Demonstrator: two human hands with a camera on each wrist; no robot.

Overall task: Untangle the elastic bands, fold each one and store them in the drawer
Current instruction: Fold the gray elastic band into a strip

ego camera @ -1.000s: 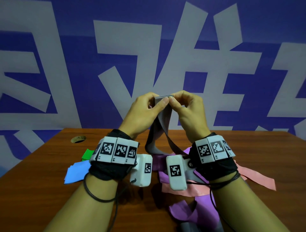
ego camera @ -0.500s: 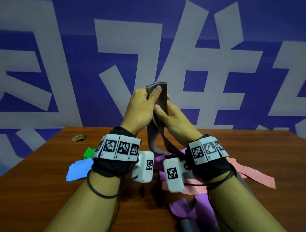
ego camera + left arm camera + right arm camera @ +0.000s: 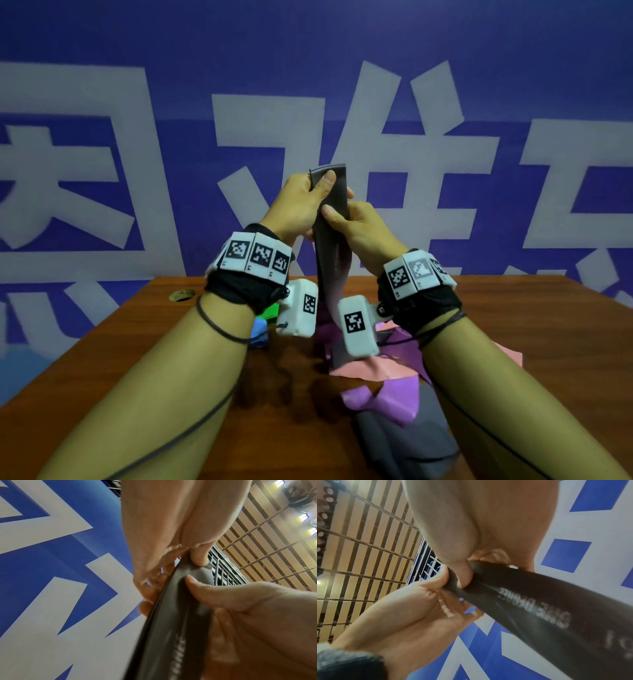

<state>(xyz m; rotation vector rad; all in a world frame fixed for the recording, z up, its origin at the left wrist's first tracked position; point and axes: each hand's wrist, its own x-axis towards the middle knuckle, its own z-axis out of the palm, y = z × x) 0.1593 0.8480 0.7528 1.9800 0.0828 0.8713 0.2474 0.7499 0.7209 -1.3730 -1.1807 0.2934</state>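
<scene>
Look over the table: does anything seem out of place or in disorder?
Yes. Behind the right forearm, pink, purple and grey bands lie crumpled across one another on the table, unfolded. Both hands grip another grey band upright above them. No drawer is in view.

We see grey band [image 3: 330,219] held upright, top folded over; pink [image 3: 363,371], purple [image 3: 394,401] bands tangled on surface.

Grey band [image 3: 332,240] — smooth, matt rubber; table [image 3: 513,308] — polished wood.

Two hands [image 3: 301,205], five bands (grey [image 3: 334,240], pink [image 3: 363,370], purple [image 3: 387,401], green [image 3: 269,312], blue [image 3: 259,330])
</scene>
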